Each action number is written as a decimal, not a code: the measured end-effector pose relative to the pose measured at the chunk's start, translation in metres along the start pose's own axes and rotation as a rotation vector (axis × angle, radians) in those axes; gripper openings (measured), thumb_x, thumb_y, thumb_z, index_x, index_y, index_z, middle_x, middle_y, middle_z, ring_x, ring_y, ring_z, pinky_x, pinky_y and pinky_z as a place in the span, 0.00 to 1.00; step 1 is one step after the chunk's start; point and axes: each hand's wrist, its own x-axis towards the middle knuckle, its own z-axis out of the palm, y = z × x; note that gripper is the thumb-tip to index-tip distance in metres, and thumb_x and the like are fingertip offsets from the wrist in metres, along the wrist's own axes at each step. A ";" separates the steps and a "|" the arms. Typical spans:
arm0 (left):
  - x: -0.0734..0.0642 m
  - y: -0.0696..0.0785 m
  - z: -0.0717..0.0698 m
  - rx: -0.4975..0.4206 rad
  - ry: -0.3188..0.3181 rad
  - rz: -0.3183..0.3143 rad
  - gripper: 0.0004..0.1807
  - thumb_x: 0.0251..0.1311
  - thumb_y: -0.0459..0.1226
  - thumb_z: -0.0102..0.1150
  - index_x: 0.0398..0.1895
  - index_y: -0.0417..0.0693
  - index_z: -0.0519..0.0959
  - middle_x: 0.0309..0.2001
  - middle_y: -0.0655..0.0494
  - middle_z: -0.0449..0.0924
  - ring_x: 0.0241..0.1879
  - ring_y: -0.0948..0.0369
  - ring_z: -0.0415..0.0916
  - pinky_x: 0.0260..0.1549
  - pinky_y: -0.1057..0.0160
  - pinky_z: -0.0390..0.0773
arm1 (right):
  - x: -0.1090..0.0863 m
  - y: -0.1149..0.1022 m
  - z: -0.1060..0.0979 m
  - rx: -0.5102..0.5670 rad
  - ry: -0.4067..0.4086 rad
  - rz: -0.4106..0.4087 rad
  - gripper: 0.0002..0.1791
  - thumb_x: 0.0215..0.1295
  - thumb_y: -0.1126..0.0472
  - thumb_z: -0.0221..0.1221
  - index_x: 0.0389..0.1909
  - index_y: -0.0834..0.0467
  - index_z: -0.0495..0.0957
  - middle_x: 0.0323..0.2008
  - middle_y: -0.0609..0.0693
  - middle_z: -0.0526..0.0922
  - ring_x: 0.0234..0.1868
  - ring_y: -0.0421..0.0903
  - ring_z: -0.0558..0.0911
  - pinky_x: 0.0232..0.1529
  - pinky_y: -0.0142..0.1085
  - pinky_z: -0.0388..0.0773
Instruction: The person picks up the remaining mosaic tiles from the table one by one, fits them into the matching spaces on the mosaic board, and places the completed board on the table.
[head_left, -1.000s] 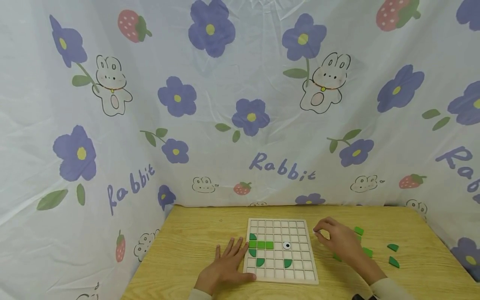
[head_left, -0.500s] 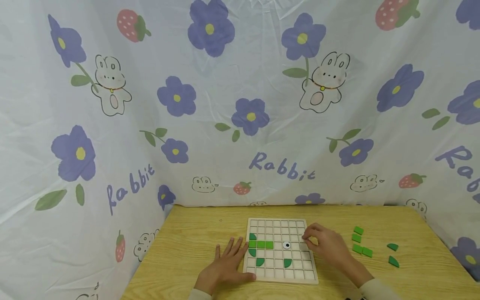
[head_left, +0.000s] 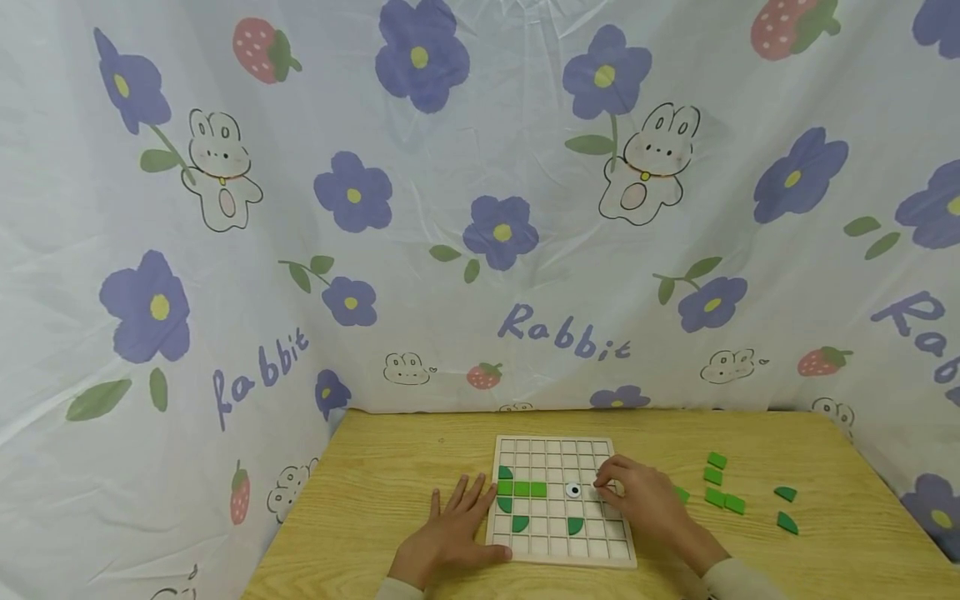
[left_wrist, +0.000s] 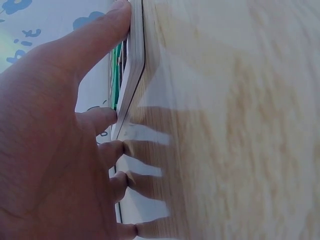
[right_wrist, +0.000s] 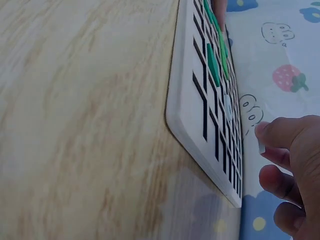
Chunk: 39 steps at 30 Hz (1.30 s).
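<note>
Backdrop: white fabric curtain point(head_left: 420, 333) w/ printed purple flowers, rabbits & strawberries; we noted it hanging behind the yellowish wood-grain table point(head_left: 375, 467).

Loose stock, R. side of table: we counted 5 loose lt.-green flat square tiles point(head_left: 713, 476), one part hidden by the R. hand point(head_left: 647, 500), plus 2 loose dk.-green flat quarter-round pcs. point(head_left: 786, 494) farther R.

Container: pale wooden square board point(head_left: 600, 546) w/ gridded cells, lying flat on table btwn. the hands. In it we listed: 3 inset lt.-green square tiles point(head_left: 522, 489) in a row from the L. edge; 4 inset dk.-green quarter-rounds point(head_left: 575, 526), 1 above & 1 below that row at its L. end, 2 nearer the person; 1 white roundish disc point(head_left: 573, 490) w/ black dot, same row, farther R.

Grip: R. hand pinched a small white pc. point(right_wrist: 261, 146) btwn. thumb & fingertip, above board, just R. of the disc; exact shape we couldn't tell. L. hand point(head_left: 453, 537) lay w/ fingers spread at board's L. edge, thumb on near L. corner.
</note>
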 end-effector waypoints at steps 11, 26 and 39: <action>0.002 -0.002 0.001 0.011 -0.008 0.003 0.58 0.64 0.68 0.64 0.88 0.53 0.51 0.89 0.47 0.41 0.87 0.39 0.35 0.76 0.21 0.33 | 0.000 0.003 0.019 -0.024 -0.039 0.044 0.06 0.66 0.57 0.74 0.33 0.42 0.87 0.45 0.35 0.87 0.42 0.38 0.89 0.33 0.29 0.80; 0.001 -0.002 0.001 0.011 -0.007 0.008 0.57 0.65 0.69 0.61 0.88 0.53 0.51 0.89 0.47 0.41 0.87 0.40 0.35 0.76 0.21 0.34 | -0.002 0.006 0.023 -0.023 -0.055 -0.015 0.04 0.70 0.53 0.70 0.36 0.46 0.91 0.43 0.36 0.85 0.37 0.36 0.86 0.27 0.28 0.78; -0.001 0.003 -0.002 0.002 -0.003 -0.014 0.58 0.63 0.69 0.63 0.88 0.54 0.52 0.89 0.48 0.42 0.87 0.40 0.36 0.77 0.22 0.34 | -0.004 0.005 0.021 0.000 -0.035 -0.039 0.03 0.71 0.55 0.70 0.36 0.47 0.90 0.43 0.38 0.86 0.35 0.36 0.86 0.26 0.28 0.76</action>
